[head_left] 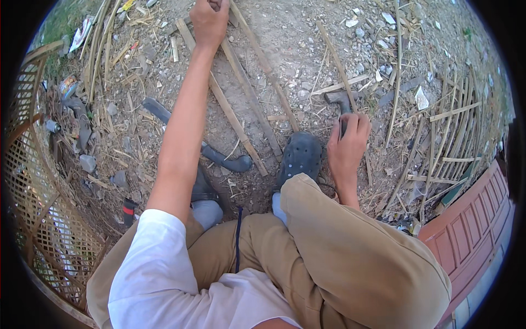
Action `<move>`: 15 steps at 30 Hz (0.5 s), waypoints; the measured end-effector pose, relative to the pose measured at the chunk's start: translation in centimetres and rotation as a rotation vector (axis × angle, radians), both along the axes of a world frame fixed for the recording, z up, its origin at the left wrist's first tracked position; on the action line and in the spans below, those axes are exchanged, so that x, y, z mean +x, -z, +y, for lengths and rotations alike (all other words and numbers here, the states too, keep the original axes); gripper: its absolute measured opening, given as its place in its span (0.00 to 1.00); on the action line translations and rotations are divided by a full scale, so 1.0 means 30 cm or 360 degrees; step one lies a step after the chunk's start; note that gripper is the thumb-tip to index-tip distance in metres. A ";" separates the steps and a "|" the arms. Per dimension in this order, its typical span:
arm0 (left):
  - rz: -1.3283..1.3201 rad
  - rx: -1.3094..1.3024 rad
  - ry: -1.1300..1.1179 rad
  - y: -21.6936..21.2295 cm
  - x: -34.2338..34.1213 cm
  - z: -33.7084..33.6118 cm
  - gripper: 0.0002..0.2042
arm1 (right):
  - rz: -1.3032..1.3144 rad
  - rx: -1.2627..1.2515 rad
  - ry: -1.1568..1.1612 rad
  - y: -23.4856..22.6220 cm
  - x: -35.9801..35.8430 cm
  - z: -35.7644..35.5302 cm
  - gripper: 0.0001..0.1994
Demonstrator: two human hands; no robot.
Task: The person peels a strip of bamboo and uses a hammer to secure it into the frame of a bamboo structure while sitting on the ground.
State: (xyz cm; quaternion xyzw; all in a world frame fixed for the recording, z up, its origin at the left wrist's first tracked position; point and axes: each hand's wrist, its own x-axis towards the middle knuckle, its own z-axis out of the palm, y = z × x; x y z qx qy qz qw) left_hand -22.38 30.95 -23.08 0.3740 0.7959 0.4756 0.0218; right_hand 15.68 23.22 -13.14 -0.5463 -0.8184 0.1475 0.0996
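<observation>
Left arm stretched far forward, left hand [209, 22] fisted, right hand [346, 143] low, fingers curled shut.

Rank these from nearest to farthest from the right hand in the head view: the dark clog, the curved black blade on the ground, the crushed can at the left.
From the right hand:
1. Dark clog, just to its left.
2. Curved black blade, farther left, past the clog.
3. Crushed can, far left by the lattice.
</observation>
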 end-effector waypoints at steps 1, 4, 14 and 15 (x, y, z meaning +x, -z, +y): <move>0.0030 0.0078 0.0017 0.005 0.001 0.003 0.13 | -0.0001 0.0000 0.0000 -0.013 0.045 -0.018 0.12; 0.0078 0.0185 0.0029 0.020 -0.005 -0.003 0.13 | -0.0270 -0.0319 0.0198 -0.007 0.159 -0.067 0.15; -0.0154 0.0204 0.0027 -0.001 -0.006 -0.014 0.12 | -0.0096 -0.0609 0.0156 -0.069 0.217 -0.081 0.15; -0.0171 0.0193 0.0027 -0.004 -0.006 -0.016 0.12 | -0.0095 -0.0607 0.0151 -0.086 0.219 -0.066 0.15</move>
